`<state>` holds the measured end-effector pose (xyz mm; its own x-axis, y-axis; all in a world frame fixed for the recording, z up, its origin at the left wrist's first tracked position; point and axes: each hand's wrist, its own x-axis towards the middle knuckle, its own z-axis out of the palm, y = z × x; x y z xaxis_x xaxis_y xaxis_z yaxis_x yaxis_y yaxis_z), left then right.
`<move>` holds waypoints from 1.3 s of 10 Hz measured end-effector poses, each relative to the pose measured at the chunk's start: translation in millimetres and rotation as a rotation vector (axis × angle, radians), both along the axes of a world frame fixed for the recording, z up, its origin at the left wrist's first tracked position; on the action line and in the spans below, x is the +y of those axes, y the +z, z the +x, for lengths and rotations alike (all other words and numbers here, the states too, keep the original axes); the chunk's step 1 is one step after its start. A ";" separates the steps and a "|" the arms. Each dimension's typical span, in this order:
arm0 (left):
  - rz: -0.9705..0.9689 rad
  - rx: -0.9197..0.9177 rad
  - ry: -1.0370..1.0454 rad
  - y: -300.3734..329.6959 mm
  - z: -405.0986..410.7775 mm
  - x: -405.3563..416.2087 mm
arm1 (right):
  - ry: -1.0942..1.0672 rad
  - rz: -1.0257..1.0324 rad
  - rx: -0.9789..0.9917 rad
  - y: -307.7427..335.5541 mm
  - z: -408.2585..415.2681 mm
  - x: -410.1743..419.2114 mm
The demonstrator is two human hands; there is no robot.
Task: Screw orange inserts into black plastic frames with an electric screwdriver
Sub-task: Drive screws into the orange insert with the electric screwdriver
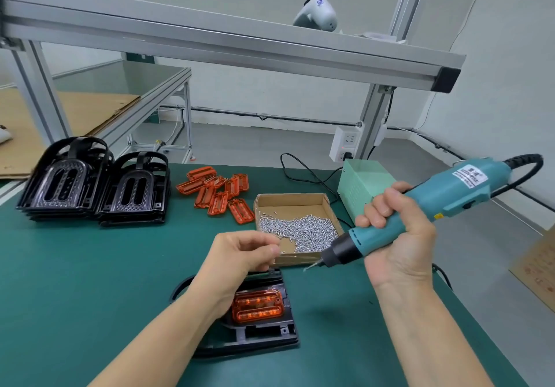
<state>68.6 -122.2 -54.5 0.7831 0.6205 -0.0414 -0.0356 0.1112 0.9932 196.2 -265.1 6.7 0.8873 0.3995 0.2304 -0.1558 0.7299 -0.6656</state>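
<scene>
One orange insert (257,307) sits seated in its black frame (264,331), unscrewed I judge; right hand (396,236) grips the electric screwdriver (420,209), left hand (243,251) fingers pinched, contents unclear.

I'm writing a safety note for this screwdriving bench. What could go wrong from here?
1. The electric screwdriver is tilted, its tip off the black frame; the screw at the tip may drop.
2. The left hand, fingers pinched, hovers close to that tip and might get nicked.
3. Nothing holds the frame, so the orange insert could shift.
</scene>
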 end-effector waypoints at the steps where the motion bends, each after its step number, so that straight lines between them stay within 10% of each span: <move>1: -0.139 -0.044 -0.007 0.0 -15.5 -8.3 | -0.005 0.056 0.023 5.6 -6.8 4.3; 13: -0.223 -0.189 0.017 -3.0 -32.7 -29.5 | 0.057 0.121 -0.017 7.7 -38.8 20.7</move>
<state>35.9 -151.7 -57.6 0.7795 0.6255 -0.0325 -0.2215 0.3238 0.9198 157.4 -244.4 14.4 0.8596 0.4174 0.2946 -0.1889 0.7954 -0.5759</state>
